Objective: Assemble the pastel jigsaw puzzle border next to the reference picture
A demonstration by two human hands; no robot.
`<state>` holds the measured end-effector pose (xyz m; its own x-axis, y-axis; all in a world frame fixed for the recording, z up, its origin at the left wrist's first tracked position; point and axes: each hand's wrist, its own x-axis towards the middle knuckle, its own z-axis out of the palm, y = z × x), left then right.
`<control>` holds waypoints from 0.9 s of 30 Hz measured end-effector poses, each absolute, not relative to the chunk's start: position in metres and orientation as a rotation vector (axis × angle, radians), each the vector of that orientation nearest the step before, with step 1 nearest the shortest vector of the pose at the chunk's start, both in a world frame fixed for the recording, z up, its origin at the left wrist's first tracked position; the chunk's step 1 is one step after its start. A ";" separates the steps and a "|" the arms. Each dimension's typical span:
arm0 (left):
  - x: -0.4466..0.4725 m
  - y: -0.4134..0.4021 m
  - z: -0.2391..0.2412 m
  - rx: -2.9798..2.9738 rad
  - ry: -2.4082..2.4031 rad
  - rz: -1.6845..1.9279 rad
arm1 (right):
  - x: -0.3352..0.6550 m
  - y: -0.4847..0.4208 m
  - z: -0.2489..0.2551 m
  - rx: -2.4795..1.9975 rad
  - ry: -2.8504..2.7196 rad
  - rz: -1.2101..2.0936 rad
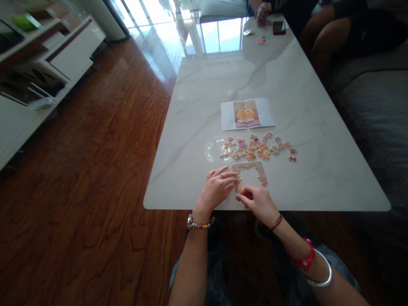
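Observation:
A partly joined jigsaw puzzle (pixel 262 173) lies flat near the front edge of the table, forming a frame around a bare middle. My left hand (pixel 217 187) rests at its left side with fingers spread, the fingertips touching the joined pieces. With thumb and forefinger pinched, my right hand (pixel 256 200) holds a small puzzle piece (pixel 237 197) at the puzzle's lower left corner. Just beyond, loose puzzle pieces (pixel 253 148) are scattered in a wide heap. Behind them lies a creased picture sheet (pixel 228 114) showing an orange-yellow cartoon figure.
The white marbled table (pixel 197 89) has its front edge close to my wrists. At the far end, another person's hand (pixel 263 12) is near a phone (pixel 279 27) and small colourful bits (pixel 261 41). A grey sofa (pixel 376 97) stands to the right, a white cabinet (pixel 73 55) to the left.

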<state>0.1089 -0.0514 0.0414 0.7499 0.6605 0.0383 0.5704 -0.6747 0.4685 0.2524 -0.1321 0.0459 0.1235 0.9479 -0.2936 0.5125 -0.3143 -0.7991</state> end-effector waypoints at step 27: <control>0.111 -0.056 0.045 2.444 1.003 0.262 | 0.253 -0.131 0.040 -1.918 -1.510 0.917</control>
<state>0.1110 -0.0564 0.0452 0.7129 0.7013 -0.0059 0.6089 -0.6147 0.5013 0.2529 -0.1309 0.0401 0.1458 0.9716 -0.1864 0.6138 -0.2366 -0.7531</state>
